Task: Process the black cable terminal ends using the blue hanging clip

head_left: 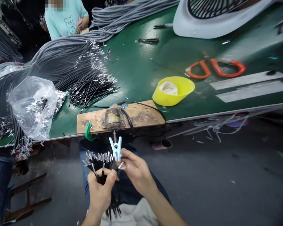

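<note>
Bundle of wires in the left, clip in the right, both low over the lap.

Left hand [101, 192] closed tight round the bundle of black wires [99, 160], metal tips fanning up and away toward the bench edge, long axis near upright, tails hanging below the fist. Right hand [134, 169] just beside, fingers pinched on a pale blue clip [116, 148], clip prongs standing up, touching or nearly touching the tips on the bundle's right side. Directly above and beyond: wooden block [141, 116] with a small metal fixture [113, 118], clamped to the green table [141, 69]. Right hand nearer that fixture.
</note>
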Demonstrator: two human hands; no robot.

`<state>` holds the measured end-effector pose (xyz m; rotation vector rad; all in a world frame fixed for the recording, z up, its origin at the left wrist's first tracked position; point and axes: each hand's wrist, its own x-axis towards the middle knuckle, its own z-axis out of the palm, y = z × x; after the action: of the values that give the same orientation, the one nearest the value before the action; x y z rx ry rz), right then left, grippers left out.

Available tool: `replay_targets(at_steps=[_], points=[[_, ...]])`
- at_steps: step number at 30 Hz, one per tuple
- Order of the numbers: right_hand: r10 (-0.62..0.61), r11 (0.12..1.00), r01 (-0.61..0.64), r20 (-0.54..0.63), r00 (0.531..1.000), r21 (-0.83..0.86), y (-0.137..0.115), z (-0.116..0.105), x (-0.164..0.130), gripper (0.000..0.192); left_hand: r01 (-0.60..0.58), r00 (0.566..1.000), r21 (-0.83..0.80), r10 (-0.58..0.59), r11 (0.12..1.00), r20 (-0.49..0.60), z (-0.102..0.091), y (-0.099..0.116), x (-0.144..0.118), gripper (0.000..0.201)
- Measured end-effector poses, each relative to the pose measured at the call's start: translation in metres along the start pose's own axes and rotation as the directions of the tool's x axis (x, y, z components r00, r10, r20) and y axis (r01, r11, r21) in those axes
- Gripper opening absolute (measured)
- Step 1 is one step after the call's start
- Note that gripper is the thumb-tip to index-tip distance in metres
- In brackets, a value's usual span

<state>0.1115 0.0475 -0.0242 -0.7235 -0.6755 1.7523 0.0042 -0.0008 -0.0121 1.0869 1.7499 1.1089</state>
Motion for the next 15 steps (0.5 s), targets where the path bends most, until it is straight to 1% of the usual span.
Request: replay_targets(at_steps=[2,4,6,7,8,9,10,11,12,13,14,15], points=[[-0.066,0.990,0.073,0.060,0.996,-0.123,-0.004,-0.003,0.001,0.016,0.017,1.000,-0.015,-0.017,1.000,0.012,0.001,0.004,-0.001,0.043],[-0.074,0.979,0.090,0.094,0.993,-0.183,-0.005,-0.003,0.001,0.016,0.026,1.000,-0.028,-0.026,0.999,0.014,0.002,0.005,-0.001,0.039],[-0.064,0.977,0.079,0.082,0.995,-0.198,-0.001,-0.002,0.000,0.019,0.025,1.000,-0.038,-0.024,0.999,0.008,0.003,0.005,-0.002,0.034],[-0.078,0.972,0.091,0.066,0.995,-0.215,0.001,-0.001,-0.001,0.020,0.024,1.000,-0.042,-0.024,0.999,0.005,0.004,0.005,-0.003,0.031],[-0.123,0.959,0.130,0.042,0.992,-0.251,0.004,0.000,-0.003,0.020,0.025,1.000,-0.045,-0.025,0.999,0.003,0.004,0.005,-0.004,0.030],[-0.200,0.930,0.195,0.014,0.980,-0.312,0.007,0.000,-0.004,0.020,0.029,1.000,-0.049,-0.029,0.998,0.001,0.005,0.005,-0.005,0.028],[-0.305,0.876,0.278,-0.007,0.952,-0.394,0.009,0.001,-0.006,0.018,0.031,1.000,-0.055,-0.031,0.998,-0.001,0.005,0.005,-0.006,0.027],[-0.423,0.796,0.365,-0.012,0.906,-0.483,0.010,0.001,-0.008,0.017,0.033,0.999,-0.062,-0.033,0.998,-0.002,0.006,0.005,-0.007,0.025],[-0.534,0.696,0.445,0.008,0.845,-0.564,0.011,0.001,-0.009,0.016,0.034,0.999,-0.071,-0.035,0.997,-0.003,0.006,0.005,-0.008,0.022],[-0.615,0.601,0.503,0.043,0.788,-0.621,0.010,0.001,-0.010,0.015,0.034,0.999,-0.080,-0.035,0.996,-0.006,0.006,0.005,-0.009,0.019],[-0.652,0.540,0.538,0.082,0.754,-0.647,0.009,0.000,-0.011,0.015,0.033,0.999,-0.090,-0.034,0.995,-0.008,0.006,0.004,-0.009,0.016],[-0.645,0.536,0.550,0.109,0.756,-0.640,0.008,0.000,-0.010,0.015,0.032,0.999,-0.099,-0.034,0.995,-0.010,0.006,0.004,-0.009,0.015]])
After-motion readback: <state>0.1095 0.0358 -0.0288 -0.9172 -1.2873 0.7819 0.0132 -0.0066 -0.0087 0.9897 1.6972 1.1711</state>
